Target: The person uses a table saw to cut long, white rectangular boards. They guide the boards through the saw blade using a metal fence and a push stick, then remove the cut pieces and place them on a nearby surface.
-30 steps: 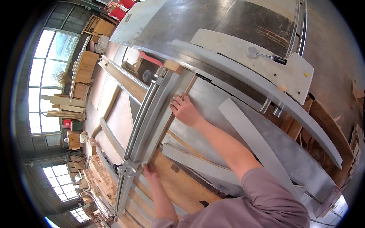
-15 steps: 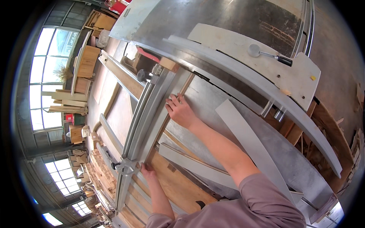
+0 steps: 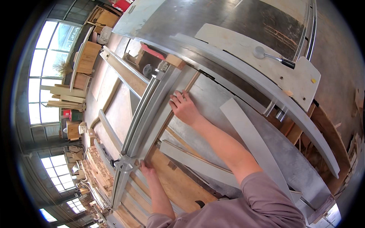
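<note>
A long, narrow wood strip (image 3: 193,81) lies along the metal fence (image 3: 151,118) on the grey metal saw table (image 3: 213,99). My right hand (image 3: 185,109) is bent over the strip around its upper half, fingertips against the fence side. Down at the strip's near end, my left hand (image 3: 149,171) grips it with closed fingers, beside the clear stop (image 3: 125,164) on the fence. Part of that grip is hidden by the hand itself. A black slot runs past the strip's far end, beneath the long grey guard (image 3: 251,74).
Pale offcut boards (image 3: 253,142) and a white-faced strip (image 3: 197,161) lie right of my hands. A lever handle (image 3: 279,59) sits on the white guard plate. A wood block (image 3: 175,60) stands at the fence's far end. Stacked lumber (image 3: 99,167) lies left.
The view has shifted slightly, so the scene sits a little farther right. Both hands keep about the same places along the strip and fence.
</note>
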Motion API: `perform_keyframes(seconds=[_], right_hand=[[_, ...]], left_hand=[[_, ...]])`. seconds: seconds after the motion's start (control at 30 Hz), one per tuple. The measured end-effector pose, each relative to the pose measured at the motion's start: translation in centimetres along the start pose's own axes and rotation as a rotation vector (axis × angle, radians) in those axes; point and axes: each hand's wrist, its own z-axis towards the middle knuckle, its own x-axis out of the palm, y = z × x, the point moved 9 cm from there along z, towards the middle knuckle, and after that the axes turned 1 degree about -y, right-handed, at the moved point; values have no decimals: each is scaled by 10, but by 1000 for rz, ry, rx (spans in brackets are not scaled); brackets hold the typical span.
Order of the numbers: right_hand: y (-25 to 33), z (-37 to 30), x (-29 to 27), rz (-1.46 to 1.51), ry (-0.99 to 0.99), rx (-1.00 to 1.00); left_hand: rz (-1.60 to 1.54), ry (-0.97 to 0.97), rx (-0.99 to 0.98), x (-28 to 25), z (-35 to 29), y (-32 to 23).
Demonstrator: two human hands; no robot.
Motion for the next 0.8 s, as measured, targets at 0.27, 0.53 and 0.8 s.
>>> perform_keyframes(seconds=[0.27, 0.53, 0.8], right_hand=[[-2, -1, -4, 21, -5, 14], [1, -1, 6, -20, 36, -28], [10, 13, 16, -200, 188, -158]], left_hand=[[2, -50, -26, -3, 0, 3], [29, 129, -4, 12, -7, 9], [92, 340, -148, -27, 15, 2]])
